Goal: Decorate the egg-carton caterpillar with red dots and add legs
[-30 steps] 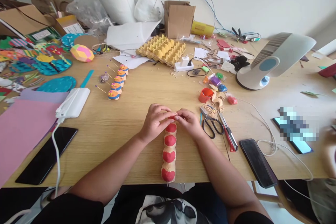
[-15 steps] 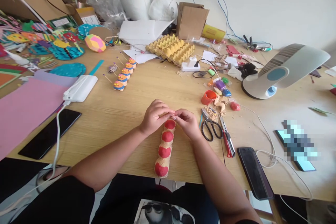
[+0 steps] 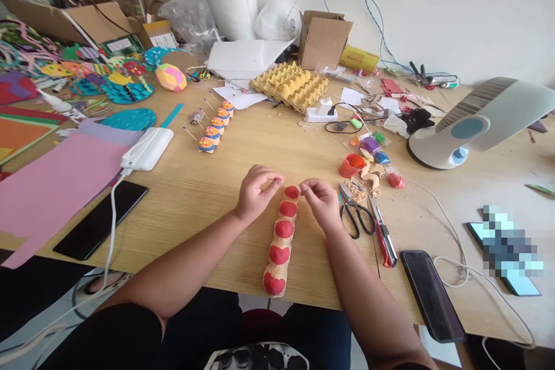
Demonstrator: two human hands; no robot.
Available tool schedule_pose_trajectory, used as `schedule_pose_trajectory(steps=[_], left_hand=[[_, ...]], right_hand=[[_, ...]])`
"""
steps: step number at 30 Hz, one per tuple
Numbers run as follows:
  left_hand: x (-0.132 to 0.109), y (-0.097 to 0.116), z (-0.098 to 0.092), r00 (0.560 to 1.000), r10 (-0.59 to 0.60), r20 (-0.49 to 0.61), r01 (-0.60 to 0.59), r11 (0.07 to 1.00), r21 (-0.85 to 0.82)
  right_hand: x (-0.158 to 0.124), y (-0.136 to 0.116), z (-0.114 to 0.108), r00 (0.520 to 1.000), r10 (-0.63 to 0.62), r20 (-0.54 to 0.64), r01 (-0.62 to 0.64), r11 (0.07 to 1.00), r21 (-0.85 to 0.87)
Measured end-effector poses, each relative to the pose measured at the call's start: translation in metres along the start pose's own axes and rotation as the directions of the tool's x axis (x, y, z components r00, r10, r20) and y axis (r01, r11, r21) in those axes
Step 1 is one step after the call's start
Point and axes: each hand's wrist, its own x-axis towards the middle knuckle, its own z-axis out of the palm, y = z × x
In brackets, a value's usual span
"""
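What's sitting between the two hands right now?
In the head view, the far end of the red-spotted carton strip lies between the left hand and right hand.

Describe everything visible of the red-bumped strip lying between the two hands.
The strip looks like a row cut from a cardboard egg carton: five raised cups in a line, each capped in red, bare tan cardboard between them. It lies flat on the wooden table, running from the near edge away and slightly rightwards. The left hand and right hand flank its far end; whether either touches it cannot be told.
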Motion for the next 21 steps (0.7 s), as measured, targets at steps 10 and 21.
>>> schedule_pose_trajectory(steps=[10, 21], left_hand=[[0.005, -0.027, -0.001, 0.956, -0.27, 0.117, 0.279, 0.957, -0.076], [0.001, -0.024, 0.005, 0.948, -0.216, 0.235, 0.222, 0.975, 0.0]], right_hand=[[0.013, 0.016, -0.011, 0.978, 0.152, -0.145, -0.176, 0.97, -0.17], [0.007, 0.009, -0.008, 0.99, 0.116, -0.076, -0.137, 0.899, -0.417]])
